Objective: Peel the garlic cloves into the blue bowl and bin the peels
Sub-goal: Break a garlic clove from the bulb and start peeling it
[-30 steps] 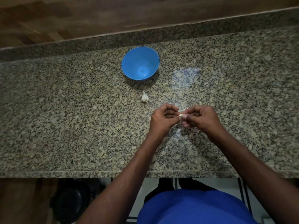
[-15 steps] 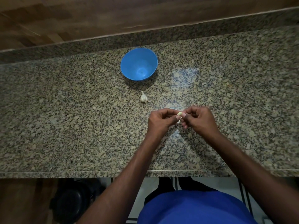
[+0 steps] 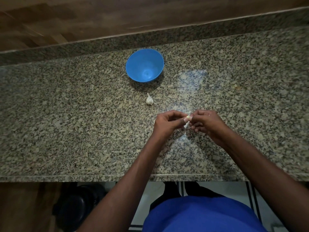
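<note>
A small pale garlic clove (image 3: 187, 118) is pinched between the fingertips of my left hand (image 3: 167, 123) and my right hand (image 3: 204, 123), just above the granite counter (image 3: 66, 123). White peel hangs loose from the clove between the two hands. The blue bowl (image 3: 130, 67) stands farther back on the counter and looks empty. Between the bowl and my hands lies a white garlic piece (image 3: 149, 100) with a pointed tip.
A wooden wall panel (image 3: 150, 14) rises behind the counter's raised granite back ledge. Below the counter's front edge, a dark round bin (image 3: 75, 208) sits on the floor at the left. White tiled floor shows under my blue shirt.
Both hands have stayed together on the clove and shifted slightly. More white peel hangs below the clove now. The bowl and the garlic piece have not moved.
</note>
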`<state>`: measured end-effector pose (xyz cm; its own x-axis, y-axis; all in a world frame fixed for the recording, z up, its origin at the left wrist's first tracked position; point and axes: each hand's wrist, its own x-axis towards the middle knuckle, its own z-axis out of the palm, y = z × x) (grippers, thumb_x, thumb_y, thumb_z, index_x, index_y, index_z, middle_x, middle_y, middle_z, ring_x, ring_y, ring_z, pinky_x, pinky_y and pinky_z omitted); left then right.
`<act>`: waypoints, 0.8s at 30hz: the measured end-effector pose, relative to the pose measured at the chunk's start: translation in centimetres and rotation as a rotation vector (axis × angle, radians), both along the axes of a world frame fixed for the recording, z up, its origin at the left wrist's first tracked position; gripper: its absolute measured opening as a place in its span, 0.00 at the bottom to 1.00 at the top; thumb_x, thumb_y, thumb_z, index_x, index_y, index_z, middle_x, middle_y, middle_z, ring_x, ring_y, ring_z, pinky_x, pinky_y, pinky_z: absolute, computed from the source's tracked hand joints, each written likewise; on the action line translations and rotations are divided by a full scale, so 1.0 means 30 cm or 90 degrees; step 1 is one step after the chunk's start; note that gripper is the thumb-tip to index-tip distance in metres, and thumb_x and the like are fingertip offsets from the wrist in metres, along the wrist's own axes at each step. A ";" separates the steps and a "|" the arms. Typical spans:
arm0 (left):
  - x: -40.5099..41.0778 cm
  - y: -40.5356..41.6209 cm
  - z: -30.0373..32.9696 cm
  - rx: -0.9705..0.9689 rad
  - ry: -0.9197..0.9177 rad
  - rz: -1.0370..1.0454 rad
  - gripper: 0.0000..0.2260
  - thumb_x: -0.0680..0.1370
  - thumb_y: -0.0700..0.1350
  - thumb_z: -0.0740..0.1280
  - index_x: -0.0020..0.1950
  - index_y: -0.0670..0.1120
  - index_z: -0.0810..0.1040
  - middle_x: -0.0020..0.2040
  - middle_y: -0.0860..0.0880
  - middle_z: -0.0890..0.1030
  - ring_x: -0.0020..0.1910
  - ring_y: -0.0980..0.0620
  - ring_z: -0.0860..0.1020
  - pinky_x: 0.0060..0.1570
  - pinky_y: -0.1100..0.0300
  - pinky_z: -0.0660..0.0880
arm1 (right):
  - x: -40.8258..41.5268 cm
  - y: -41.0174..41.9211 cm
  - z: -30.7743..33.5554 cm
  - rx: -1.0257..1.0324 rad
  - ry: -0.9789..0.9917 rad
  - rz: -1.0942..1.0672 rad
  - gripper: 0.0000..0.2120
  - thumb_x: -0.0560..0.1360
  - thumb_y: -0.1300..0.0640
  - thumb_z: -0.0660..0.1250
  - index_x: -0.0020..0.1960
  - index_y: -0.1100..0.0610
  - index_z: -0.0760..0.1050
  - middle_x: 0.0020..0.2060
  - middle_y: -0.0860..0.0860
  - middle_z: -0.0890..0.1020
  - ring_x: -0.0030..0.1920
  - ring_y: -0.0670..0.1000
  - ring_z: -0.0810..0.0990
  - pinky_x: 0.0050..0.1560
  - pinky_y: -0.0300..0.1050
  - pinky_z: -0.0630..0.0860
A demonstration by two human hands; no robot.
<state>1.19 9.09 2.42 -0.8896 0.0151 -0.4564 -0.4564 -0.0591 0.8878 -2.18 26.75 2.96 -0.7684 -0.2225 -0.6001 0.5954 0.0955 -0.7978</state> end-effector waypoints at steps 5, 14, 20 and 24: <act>-0.002 -0.006 -0.002 0.007 0.003 -0.017 0.08 0.76 0.39 0.76 0.54 0.42 0.86 0.47 0.45 0.87 0.45 0.53 0.84 0.49 0.59 0.81 | 0.000 0.001 -0.004 0.001 -0.004 0.002 0.05 0.77 0.67 0.68 0.43 0.62 0.79 0.34 0.57 0.81 0.32 0.51 0.78 0.32 0.40 0.74; -0.007 0.020 -0.024 0.027 -0.050 0.071 0.04 0.77 0.34 0.73 0.50 0.41 0.85 0.42 0.43 0.86 0.39 0.51 0.83 0.47 0.57 0.83 | 0.003 -0.012 -0.019 0.070 0.006 0.037 0.07 0.77 0.64 0.67 0.41 0.61 0.79 0.34 0.57 0.81 0.30 0.51 0.76 0.31 0.41 0.72; -0.026 0.004 -0.037 0.082 -0.078 0.105 0.04 0.78 0.35 0.73 0.51 0.40 0.83 0.45 0.42 0.85 0.43 0.49 0.84 0.47 0.59 0.83 | 0.011 -0.010 -0.046 0.277 0.102 0.111 0.06 0.75 0.62 0.72 0.40 0.58 0.78 0.34 0.55 0.83 0.33 0.51 0.80 0.37 0.47 0.79; -0.026 -0.014 -0.044 0.041 -0.075 0.077 0.05 0.76 0.36 0.74 0.51 0.42 0.85 0.46 0.45 0.85 0.41 0.53 0.79 0.42 0.62 0.78 | 0.008 -0.013 -0.058 0.357 0.161 0.126 0.09 0.73 0.66 0.74 0.42 0.52 0.81 0.37 0.48 0.86 0.39 0.50 0.86 0.41 0.50 0.84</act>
<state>0.41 8.68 1.11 -0.8275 -0.0565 -0.5585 -0.5426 -0.1747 0.8216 -1.93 26.34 1.21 -0.8780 -0.0806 -0.4717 0.3230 0.6276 -0.7084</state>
